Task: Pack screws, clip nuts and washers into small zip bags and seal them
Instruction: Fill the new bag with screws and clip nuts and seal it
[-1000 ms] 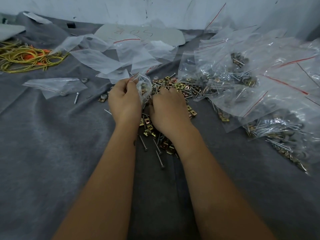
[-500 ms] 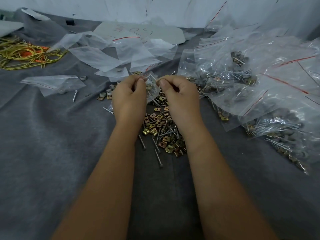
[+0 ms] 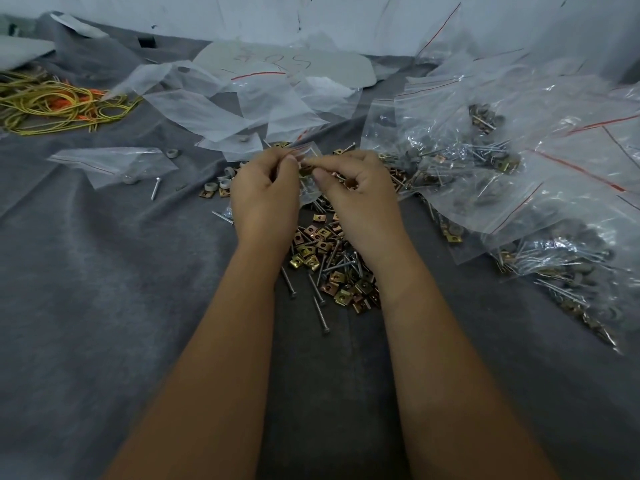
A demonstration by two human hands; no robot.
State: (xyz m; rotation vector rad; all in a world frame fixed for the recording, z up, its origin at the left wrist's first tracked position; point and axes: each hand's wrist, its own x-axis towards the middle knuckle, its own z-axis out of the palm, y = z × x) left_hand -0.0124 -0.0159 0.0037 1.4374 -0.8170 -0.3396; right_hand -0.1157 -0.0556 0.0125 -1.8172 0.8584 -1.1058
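Pinching the bag (image 3: 309, 152) top at 12 o'clock, both hands, left hand (image 3: 265, 192) and right hand (image 3: 356, 188), were likely sealing; next needed pressing along the zip.

Single view only: head-worn wide-angle camera, looks forward and down along both forearms. Left hand (image 3: 265, 195) and right hand (image 3: 360, 192) sit just above frame centre, close to lens; forearms enter from bottom edge. Grey cloth (image 3: 104, 306) fills most of frame around hands. Beyond hands, pale wall (image 3: 346, 19) closes top edge. Edges bow outward from wide-angle distortion. No second view, so no shared region to compare.
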